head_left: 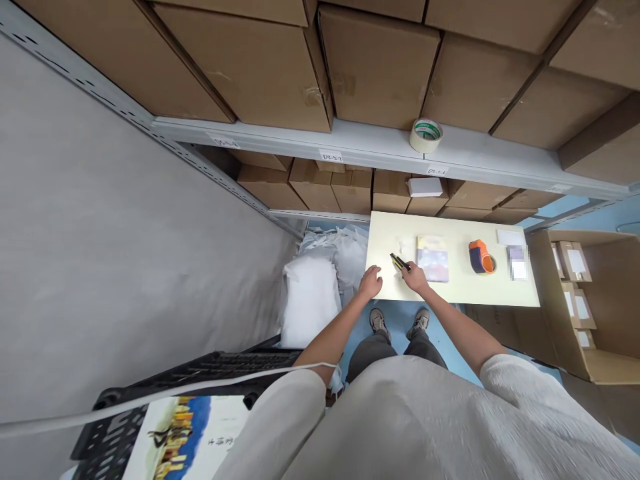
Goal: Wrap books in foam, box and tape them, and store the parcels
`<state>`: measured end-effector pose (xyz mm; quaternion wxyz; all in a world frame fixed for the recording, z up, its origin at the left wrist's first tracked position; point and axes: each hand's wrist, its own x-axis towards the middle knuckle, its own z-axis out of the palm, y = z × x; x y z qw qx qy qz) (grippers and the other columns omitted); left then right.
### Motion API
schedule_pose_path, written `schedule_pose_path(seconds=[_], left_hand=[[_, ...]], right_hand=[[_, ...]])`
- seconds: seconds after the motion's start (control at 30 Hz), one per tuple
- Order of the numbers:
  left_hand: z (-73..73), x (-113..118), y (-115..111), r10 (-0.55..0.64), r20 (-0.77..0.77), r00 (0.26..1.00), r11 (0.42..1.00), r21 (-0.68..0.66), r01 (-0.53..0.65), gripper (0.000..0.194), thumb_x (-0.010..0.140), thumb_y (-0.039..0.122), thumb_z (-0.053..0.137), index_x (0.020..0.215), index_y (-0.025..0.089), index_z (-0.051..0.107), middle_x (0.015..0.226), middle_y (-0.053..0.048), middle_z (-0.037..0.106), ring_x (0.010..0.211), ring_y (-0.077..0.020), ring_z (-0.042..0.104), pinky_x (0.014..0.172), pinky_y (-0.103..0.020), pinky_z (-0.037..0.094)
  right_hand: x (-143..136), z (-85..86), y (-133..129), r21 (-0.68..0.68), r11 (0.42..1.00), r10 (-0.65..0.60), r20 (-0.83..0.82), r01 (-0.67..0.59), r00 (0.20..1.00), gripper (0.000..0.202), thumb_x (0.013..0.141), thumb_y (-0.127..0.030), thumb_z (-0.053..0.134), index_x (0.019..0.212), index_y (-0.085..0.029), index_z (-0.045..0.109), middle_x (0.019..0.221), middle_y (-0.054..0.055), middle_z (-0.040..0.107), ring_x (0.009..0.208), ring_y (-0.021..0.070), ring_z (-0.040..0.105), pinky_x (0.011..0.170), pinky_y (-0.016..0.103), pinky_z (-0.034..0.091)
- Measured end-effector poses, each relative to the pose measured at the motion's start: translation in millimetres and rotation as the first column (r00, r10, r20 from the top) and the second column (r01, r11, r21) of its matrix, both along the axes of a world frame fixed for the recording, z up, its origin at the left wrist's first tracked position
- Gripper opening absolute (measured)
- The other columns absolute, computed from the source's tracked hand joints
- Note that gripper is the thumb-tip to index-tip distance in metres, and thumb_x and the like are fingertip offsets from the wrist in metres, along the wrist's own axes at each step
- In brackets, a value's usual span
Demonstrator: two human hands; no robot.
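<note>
My right hand (415, 277) is closed around a black and yellow utility knife (399, 261), which points up and left over the pale tabletop (463, 290). My left hand (371, 283) rests at the table's left front corner, its fingers loosely apart and nothing seen in them. Just right of the knife lies a book or booklet stack (433, 260) with a yellow and purple cover. A small whitish scrap (406, 245) is on the table behind the knife.
An orange and purple tape dispenser (480, 257) stands on the table's right half. White wrapped bundles (313, 293) fill the floor at left. Shelves of cartons (380, 67) rise behind, with a tape roll (426, 135) on the ledge. An open carton (613, 300) stands right.
</note>
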<state>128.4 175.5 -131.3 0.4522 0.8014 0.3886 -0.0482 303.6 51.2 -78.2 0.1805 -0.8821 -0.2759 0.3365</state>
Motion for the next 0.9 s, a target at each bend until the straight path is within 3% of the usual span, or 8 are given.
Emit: schedule_pose_path(seconds=[0.3, 0.5, 0.7, 0.9], left_hand=[[-6.7, -6, -8, 0.049, 0.018, 0.999, 0.999, 0.001, -0.049, 0.048, 0.095, 0.015, 0.057, 0.142, 0.018, 0.067, 0.167, -0.013, 0.054, 0.158, -0.0287, 0.047, 0.132, -0.041, 0.039], [-4.2, -4, -7, 0.074, 0.018, 0.997, 0.997, -0.006, -0.074, 0.052, 0.094, 0.012, 0.055, 0.145, 0.019, 0.064, 0.161, -0.013, 0.059, 0.152, -0.0275, 0.053, 0.130, -0.041, 0.041], [5.8, 6, -8, 0.034, 0.027, 0.999, 0.999, 0.024, -0.035, 0.050, 0.094, 0.012, 0.055, 0.142, 0.018, 0.066, 0.156, -0.015, 0.062, 0.151, -0.0288, 0.055, 0.129, -0.041, 0.042], [18.3, 26, -17, -0.042, 0.053, 0.998, 0.996, 0.077, 0.038, 0.049, 0.092, 0.012, 0.055, 0.139, 0.019, 0.067, 0.154, -0.015, 0.062, 0.150, -0.0296, 0.055, 0.130, -0.044, 0.041]], right_hand=[[-35, -1.6, -58, 0.029, 1.000, 0.010, -0.101, -0.007, 0.995, 0.030, 0.103, -0.042, 0.062, 0.122, -0.022, 0.072, 0.086, 0.006, 0.080, 0.079, 0.0244, 0.073, 0.071, 0.029, 0.049], [-39, 6.6, -61, 0.098, 0.989, -0.091, -0.176, 0.109, 0.980, 0.019, 0.100, -0.039, 0.061, 0.106, -0.023, 0.071, 0.079, 0.003, 0.078, 0.071, 0.0209, 0.071, 0.065, 0.027, 0.048], [-22, 25.2, -59, 0.271, 0.897, -0.264, -0.303, 0.348, 0.916, 0.037, 0.095, -0.059, 0.064, 0.091, -0.023, 0.067, 0.066, 0.002, 0.072, 0.053, 0.0165, 0.061, 0.054, 0.027, 0.048], [2, 36.4, -72, 0.366, 0.819, -0.309, -0.368, 0.442, 0.877, 0.050, 0.084, -0.073, 0.067, 0.083, -0.024, 0.062, 0.064, 0.002, 0.069, 0.051, 0.0151, 0.055, 0.052, 0.028, 0.046]])
